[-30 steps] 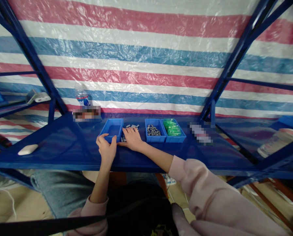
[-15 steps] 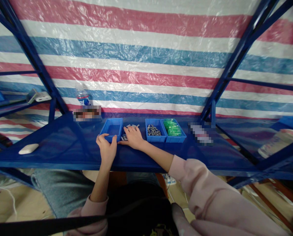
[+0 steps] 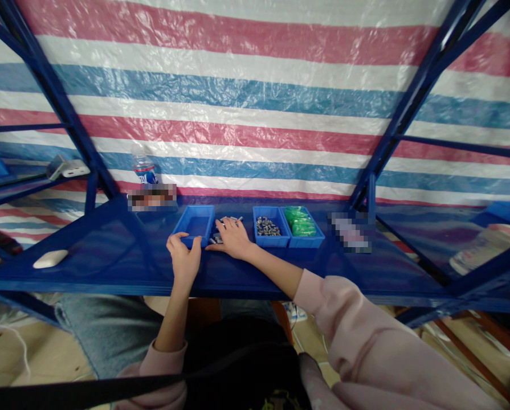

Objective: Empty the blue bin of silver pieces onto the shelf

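Fingers of the right hand [image 3: 234,239] had crept forward, spread flat over the loose small grey metal cylinders [image 3: 225,223], while the left hand [image 3: 184,256] stayed pinching the empty blue plastic tray [image 3: 195,225] by its near rim.

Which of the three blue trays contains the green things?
The rightmost blue tray holds the green things. The middle tray holds small dark parts; the left tray looks empty.
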Available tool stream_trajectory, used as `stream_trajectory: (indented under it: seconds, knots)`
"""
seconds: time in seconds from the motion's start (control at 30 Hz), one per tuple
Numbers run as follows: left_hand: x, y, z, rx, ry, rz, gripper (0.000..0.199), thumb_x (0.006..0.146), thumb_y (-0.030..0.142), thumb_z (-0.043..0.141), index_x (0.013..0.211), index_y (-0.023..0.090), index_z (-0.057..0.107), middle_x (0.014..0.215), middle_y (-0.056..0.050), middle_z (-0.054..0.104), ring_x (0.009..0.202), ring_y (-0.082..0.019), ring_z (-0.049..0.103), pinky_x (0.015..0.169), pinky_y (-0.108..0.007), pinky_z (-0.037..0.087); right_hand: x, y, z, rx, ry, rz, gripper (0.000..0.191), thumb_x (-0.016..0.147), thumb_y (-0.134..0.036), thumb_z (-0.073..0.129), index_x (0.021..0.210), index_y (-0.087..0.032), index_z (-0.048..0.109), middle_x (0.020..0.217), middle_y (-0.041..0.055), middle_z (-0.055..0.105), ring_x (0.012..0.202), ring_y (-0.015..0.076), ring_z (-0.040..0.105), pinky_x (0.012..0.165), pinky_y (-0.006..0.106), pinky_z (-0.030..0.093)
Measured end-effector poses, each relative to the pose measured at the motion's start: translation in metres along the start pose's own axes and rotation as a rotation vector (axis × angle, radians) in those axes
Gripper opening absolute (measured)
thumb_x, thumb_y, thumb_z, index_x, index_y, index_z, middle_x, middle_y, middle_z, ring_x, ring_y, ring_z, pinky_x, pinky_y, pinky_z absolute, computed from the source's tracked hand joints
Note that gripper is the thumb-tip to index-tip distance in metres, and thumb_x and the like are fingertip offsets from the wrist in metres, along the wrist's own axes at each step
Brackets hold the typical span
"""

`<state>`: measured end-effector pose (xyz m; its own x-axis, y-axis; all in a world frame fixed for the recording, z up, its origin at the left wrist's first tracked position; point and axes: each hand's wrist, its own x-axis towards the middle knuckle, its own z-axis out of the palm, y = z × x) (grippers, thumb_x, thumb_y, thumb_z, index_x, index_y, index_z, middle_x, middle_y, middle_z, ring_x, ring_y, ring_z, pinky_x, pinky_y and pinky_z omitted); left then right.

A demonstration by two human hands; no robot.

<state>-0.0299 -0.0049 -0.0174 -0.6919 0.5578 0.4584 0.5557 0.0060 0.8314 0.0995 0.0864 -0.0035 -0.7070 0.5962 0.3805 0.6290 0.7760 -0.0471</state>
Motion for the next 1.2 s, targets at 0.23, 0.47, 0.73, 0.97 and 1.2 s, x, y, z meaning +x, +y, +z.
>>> stream_trajectory:
  seconds: [0.23,0.47,0.73,0.97,1.2]
  knots:
    - [0.001,0.001,0.0,-0.011,-0.025,-0.014,0.025,0.075,0.03,0.061,0.092,0.022,0.045,0.106,-0.007,0.048,0.119,-0.031,0.043,0.104,-0.05,0.036,0.0,0.0,0.001,0.014,-0.002,0.002,0.096,0.078,-0.08,0.039,0.138,-0.006,0.044,0.139,0.025,0.048,0.131,0.0338,0.042,0.109,0.046,0.027]
    - [0.001,0.0,0.0,-0.032,-0.057,-0.019,0.026,0.073,0.03,0.065,0.09,0.023,0.046,0.105,-0.004,0.048,0.117,-0.027,0.045,0.105,-0.046,0.035,0.0,0.001,0.002,0.015,-0.004,-0.026,0.097,0.078,-0.079,0.04,0.139,-0.004,0.041,0.142,0.025,0.046,0.133,0.0348,0.04,0.111,0.046,0.025]
    - [0.001,-0.003,0.0,-0.04,-0.073,-0.035,0.027,0.073,0.03,0.066,0.09,0.024,0.047,0.106,-0.003,0.047,0.117,-0.026,0.046,0.106,-0.043,0.034,0.0,0.0,0.001,0.019,0.005,-0.014,0.101,0.077,-0.08,0.04,0.141,-0.002,0.039,0.141,0.026,0.046,0.132,0.0353,0.041,0.111,0.047,0.026]
    - [0.001,-0.001,-0.001,-0.032,-0.094,-0.045,0.025,0.074,0.03,0.065,0.09,0.025,0.047,0.105,-0.003,0.048,0.116,-0.026,0.046,0.105,-0.044,0.035,0.001,0.0,-0.001,0.006,0.001,-0.002,0.1,0.077,-0.08,0.041,0.14,-0.003,0.041,0.14,0.0255,0.047,0.131,0.0348,0.043,0.11,0.047,0.026]
    - [0.001,0.0,0.0,-0.049,-0.088,-0.028,0.023,0.075,0.029,0.064,0.092,0.024,0.049,0.106,-0.004,0.051,0.117,-0.027,0.047,0.106,-0.044,0.034,-0.004,-0.005,-0.009,-0.041,-0.027,0.0,0.099,0.079,-0.078,0.04,0.141,-0.001,0.04,0.142,0.0268,0.046,0.132,0.0369,0.041,0.11,0.048,0.026]
